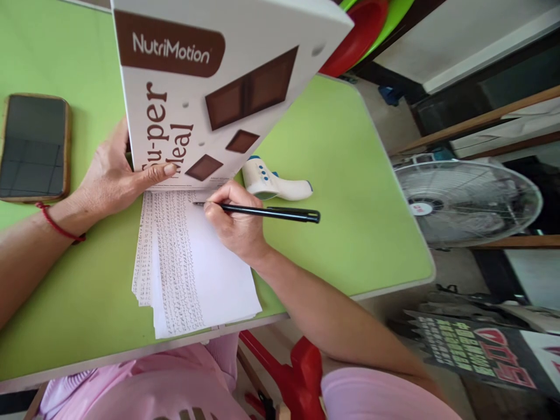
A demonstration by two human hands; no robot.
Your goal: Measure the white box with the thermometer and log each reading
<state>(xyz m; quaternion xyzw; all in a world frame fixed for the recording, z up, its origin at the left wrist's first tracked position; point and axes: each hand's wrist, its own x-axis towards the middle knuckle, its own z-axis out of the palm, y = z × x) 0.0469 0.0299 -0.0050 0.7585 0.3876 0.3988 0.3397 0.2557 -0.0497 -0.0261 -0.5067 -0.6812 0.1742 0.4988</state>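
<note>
My left hand (111, 172) grips the lower left edge of a white box (245, 52) printed with chocolate pieces, its thumb across the front. The box is tilted and covers the top of a stack of paper sheets (219, 280). Columns of small handwriting fill the left part of the top sheet. My right hand (238, 224) rests on that sheet, fingers closed round a black pen (280, 213). The pen's tip points left, at the written columns just below the box. Beyond my right hand lies a white infrared thermometer (275, 181) with blue buttons.
A smartphone (35, 149) in a brown case lies on the green table (350, 233) at the left. Red and green stools or basins (359, 35) stand behind the table. Off its right edge are a fan (468, 201) and a printed sign (485, 350).
</note>
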